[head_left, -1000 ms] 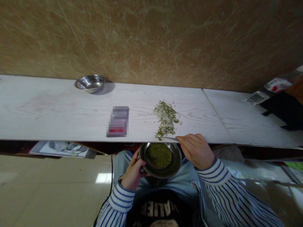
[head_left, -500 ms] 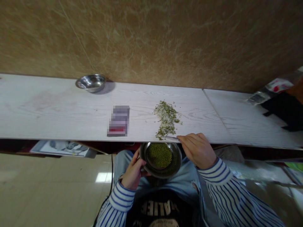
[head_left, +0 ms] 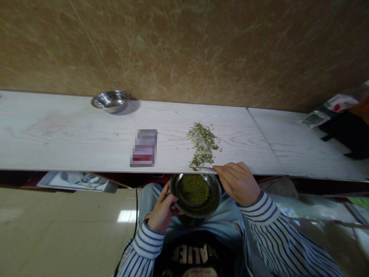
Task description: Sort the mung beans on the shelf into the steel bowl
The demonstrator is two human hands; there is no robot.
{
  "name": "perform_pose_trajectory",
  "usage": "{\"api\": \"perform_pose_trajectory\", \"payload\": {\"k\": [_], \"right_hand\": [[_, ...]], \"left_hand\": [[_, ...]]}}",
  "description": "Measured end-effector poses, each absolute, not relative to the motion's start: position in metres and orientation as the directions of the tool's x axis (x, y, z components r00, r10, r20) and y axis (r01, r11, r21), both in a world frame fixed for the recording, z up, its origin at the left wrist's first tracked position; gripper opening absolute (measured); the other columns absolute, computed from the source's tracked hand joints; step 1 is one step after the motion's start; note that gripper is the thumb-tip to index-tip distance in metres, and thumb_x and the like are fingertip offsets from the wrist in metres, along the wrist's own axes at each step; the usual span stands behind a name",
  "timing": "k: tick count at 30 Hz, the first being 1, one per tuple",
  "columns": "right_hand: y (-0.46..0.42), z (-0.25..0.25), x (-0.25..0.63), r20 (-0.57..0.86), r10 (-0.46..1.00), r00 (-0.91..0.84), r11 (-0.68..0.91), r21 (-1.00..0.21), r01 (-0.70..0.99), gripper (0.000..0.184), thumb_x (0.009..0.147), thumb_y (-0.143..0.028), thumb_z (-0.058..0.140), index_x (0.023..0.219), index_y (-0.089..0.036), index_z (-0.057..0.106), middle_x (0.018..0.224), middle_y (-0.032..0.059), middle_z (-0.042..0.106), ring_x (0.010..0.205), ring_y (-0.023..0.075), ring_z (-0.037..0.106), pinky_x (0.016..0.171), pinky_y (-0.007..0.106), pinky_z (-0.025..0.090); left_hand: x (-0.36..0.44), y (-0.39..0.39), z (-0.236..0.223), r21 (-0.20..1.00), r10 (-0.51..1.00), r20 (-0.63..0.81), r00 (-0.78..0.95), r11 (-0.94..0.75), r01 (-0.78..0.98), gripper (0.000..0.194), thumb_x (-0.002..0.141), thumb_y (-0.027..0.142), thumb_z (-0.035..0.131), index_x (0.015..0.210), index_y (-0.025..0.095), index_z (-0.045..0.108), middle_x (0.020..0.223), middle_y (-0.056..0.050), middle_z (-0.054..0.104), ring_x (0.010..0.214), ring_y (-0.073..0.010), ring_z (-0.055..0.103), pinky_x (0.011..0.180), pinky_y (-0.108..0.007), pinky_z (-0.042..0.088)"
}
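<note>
My left hand grips the rim of a steel bowl from its left side, holding it above my lap just below the counter's front edge. Green mung beans lie in the bowl. My right hand is closed around a slim metal utensil, whose exact kind I cannot make out. Its tip points left and touches the near end of a spread pile of mung beans mixed with white grains, which look like rice. The pile lies on the white wood-grain counter.
A second steel bowl stands at the back left by the marbled wall. A blurred-out phone-shaped item lies left of the pile. Farther right are a plastic packet and a black object. A shelf runs beneath the counter.
My right hand has moved slightly left with the utensil, along the counter's front edge. The bowl and my left hand stay where they were.
</note>
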State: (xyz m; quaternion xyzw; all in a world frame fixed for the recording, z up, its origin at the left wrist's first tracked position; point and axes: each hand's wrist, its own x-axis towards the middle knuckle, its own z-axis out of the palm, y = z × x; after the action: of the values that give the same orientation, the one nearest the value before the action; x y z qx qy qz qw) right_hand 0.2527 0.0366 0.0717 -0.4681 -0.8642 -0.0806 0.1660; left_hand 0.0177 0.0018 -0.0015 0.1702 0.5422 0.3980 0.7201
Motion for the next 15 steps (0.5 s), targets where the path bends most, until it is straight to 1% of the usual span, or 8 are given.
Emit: {"api": "perform_pose_trajectory", "payload": {"k": [6,9,15], "right_hand": [[0.0369,0.0706,0.2544,0.377,0.784,-0.493,0.536,-0.012,0.844,0.024,0.088,-0.015,0.044,0.106,-0.013,0.058,0.083,0.0063,0.066,0.080,0.0160,0.055,0.070,0.031,0.031],[0.0358,0.0703,0.2542,0.369,0.787,-0.495,0.536,-0.011,0.844,0.023,0.088,-0.016,0.044,0.106,-0.012,0.059,0.083,0.0065,0.066,0.080,0.0156,0.055,0.070,0.031,0.032],[0.0343,0.0676,0.2492,0.361,0.789,-0.496,0.534,-0.004,0.846,0.024,0.088,-0.016,0.044,0.108,-0.012,0.058,0.086,0.0064,0.066,0.083,0.0159,0.055,0.072,0.031,0.032]], "left_hand": [[0.0159,0.0009,-0.0029,0.680,0.762,-0.640,0.101,0.622,-0.389,0.068,0.068,0.013,0.050,0.132,0.033,0.038,0.085,0.000,0.058,0.060,-0.0147,0.057,0.052,-0.033,0.052],[0.0155,0.0008,-0.0036,0.681,0.767,-0.633,0.104,0.616,-0.396,0.068,0.068,0.014,0.051,0.132,0.033,0.038,0.083,0.000,0.057,0.061,-0.0146,0.057,0.055,-0.034,0.052],[0.0166,0.0019,-0.0023,0.675,0.761,-0.640,0.106,0.623,-0.396,0.069,0.068,0.013,0.051,0.132,0.033,0.037,0.084,0.001,0.057,0.060,-0.0130,0.055,0.050,-0.030,0.050]]}}
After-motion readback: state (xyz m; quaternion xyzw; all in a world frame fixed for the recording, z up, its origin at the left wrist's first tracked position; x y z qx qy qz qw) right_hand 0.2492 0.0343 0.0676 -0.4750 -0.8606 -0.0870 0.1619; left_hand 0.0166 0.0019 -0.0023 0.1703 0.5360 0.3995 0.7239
